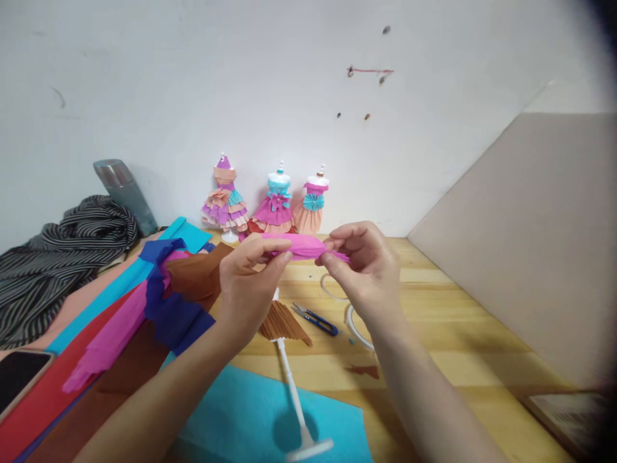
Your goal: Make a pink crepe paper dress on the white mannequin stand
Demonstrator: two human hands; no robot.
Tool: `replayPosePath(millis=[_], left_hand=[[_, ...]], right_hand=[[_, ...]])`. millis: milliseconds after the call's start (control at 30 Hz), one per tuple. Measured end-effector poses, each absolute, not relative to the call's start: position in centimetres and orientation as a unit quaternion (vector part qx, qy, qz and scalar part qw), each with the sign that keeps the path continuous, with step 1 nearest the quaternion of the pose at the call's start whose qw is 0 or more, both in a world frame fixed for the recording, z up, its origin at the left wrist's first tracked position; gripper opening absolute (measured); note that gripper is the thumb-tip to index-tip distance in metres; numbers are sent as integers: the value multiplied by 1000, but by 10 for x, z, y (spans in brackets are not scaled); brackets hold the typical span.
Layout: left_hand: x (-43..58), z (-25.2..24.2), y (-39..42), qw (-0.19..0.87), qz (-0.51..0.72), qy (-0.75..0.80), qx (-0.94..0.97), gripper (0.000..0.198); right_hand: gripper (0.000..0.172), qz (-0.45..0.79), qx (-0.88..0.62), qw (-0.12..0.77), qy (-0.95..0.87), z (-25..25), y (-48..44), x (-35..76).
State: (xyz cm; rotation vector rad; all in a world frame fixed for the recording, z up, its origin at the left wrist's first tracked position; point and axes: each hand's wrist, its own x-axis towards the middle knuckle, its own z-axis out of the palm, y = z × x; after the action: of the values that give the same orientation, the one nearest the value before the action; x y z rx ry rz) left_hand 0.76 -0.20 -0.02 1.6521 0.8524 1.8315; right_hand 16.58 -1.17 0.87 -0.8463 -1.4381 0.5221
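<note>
A folded strip of pink crepe paper [304, 246] is stretched level between my two hands, above the table. My left hand [250, 273] pinches its left end between thumb and fingers. At the right end, the thumb and fingertips of my right hand [364, 267] are closed on the paper. Below them lies a small white mannequin stand [290, 379] on its side, with a pleated brown paper skirt [285, 321] around it. To the right of the skirt are blue-handled thread snips [315, 318].
Three small dressed mannequins [279, 202] stand against the wall. Coloured crepe paper [116, 321] piles up at left, beside a striped cloth [62, 257], a bottle [126, 193] and a phone [22, 379]. Tape rolls [357, 326] lie at right; a blue sheet [241, 411] lies in front.
</note>
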Motion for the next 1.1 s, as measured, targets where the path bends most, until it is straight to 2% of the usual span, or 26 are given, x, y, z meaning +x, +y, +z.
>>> replayPosePath(millis=[300, 600, 800, 1100], left_hand=[[7, 2, -2, 262, 655, 351, 615, 13], [6, 1, 2, 300, 636, 352, 618, 16], [5, 3, 0, 218, 635, 354, 651, 16], [4, 7, -3, 133, 614, 355, 692, 14]], right_hand=[[13, 185, -367, 613, -675, 7, -12, 168], [15, 170, -383, 603, -679, 6, -10, 170], [16, 160, -400, 598, -676, 6, -11, 170], [14, 76, -419, 555, -715, 7, -12, 171]])
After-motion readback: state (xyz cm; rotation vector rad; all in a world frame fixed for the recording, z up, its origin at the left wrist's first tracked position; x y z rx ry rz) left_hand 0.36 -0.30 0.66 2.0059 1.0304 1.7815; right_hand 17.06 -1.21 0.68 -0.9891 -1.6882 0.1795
